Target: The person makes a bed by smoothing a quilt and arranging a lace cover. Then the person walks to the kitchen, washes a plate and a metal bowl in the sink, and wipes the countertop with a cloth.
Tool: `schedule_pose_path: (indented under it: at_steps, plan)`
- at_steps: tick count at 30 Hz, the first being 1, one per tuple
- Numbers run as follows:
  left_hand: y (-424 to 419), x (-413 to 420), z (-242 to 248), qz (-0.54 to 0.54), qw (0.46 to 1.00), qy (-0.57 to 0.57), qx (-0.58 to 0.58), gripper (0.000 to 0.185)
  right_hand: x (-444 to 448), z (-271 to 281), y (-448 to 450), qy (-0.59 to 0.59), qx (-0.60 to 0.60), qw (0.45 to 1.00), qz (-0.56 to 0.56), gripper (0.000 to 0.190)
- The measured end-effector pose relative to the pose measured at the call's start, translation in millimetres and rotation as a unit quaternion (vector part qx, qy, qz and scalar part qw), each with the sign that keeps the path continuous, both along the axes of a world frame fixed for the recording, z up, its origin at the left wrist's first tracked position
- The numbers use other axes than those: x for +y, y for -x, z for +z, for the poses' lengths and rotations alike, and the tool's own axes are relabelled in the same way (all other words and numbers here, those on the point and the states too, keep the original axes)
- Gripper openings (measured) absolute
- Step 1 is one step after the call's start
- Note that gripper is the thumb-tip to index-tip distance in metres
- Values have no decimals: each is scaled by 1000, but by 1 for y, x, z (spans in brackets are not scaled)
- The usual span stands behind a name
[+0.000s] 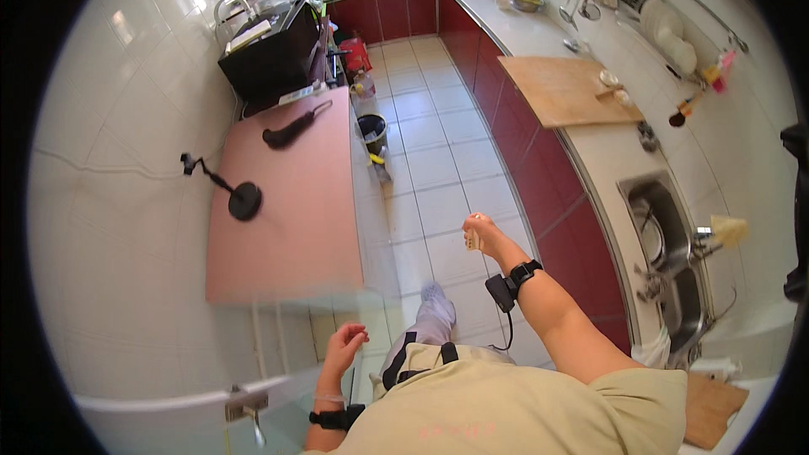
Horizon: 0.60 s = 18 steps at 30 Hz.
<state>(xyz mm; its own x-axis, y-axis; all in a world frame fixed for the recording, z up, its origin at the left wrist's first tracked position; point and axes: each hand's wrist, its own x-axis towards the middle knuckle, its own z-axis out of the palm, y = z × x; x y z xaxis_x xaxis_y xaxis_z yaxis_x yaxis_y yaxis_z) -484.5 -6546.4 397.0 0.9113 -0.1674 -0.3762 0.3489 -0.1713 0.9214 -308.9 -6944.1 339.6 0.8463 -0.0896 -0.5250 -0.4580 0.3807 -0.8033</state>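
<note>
My right hand (pixel 484 234) is out in front over the tiled floor, its fingers closed around a small pale object (pixel 473 242) with dark dots on it. The fingers hide most of that object, so its kind is unclear. Lower left, my left hand (pixel 346 342) hangs beside my body with its fingers loosely curled and nothing visible in it. Closest to it are the near edge of a pink-topped table (pixel 303 227) and a door with a metal handle (pixel 256 423). On the table lie a black round-based stand (pixel 244 201) and a dark elongated object (pixel 294 129).
White floor tiles (pixel 417 139) run between the table and red cabinets (pixel 562 215). A bin (pixel 371 129) and a plastic bottle (pixel 364 85) stand along the table's side. On the right counter are a wooden board (pixel 562 91) and a double sink (pixel 657 227). A black box-like unit (pixel 272 63) stands behind the table.
</note>
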Motion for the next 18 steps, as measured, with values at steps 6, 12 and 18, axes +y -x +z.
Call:
schedule_pose_path:
  at_steps: [6, 12, 18]
  plan:
    - [-105, -3, -11, 145, 984, 104, 0, 21, 0, 11, -181, -42, 8, 995, 95, 12]
    - [-185, -28, -4, 219, 971, 99, 8, 20, -35, -2, -376, 8, -41, 972, 232, 16]
    - [-164, -52, -17, 499, 863, -3, 81, 20, 37, -8, -587, 21, 34, 974, 224, 21]
